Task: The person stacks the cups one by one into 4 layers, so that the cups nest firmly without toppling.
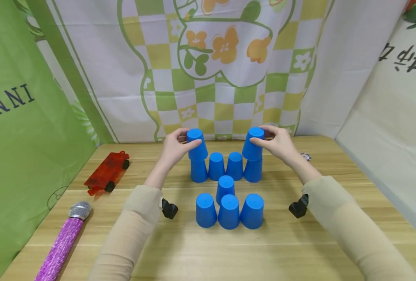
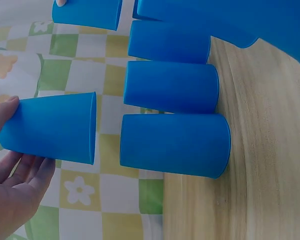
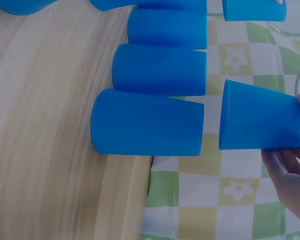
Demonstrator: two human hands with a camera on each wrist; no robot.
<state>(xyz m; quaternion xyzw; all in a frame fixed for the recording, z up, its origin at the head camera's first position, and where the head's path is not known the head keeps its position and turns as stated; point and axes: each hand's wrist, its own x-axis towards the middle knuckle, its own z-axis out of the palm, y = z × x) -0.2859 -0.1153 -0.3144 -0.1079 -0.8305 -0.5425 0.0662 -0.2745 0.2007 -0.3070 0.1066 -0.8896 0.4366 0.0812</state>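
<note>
Blue cups [image 1: 197, 144] gripped in both hands [image 1: 174, 147].

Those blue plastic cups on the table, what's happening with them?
A person holds one upside-down blue plastic cup in each hand: left hand at the left end of the back row of four cups, right hand at the right end. Both held cups sit just above the end cups. Four more cups cluster nearer the person.

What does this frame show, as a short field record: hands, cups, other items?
left hand: grips an upturned blue cup above the back row's left end
right hand: grips another blue cup above the right end
back row: four cups
front group: four cups
other items: red toy car, purple microphone
surface: wooden table
</note>
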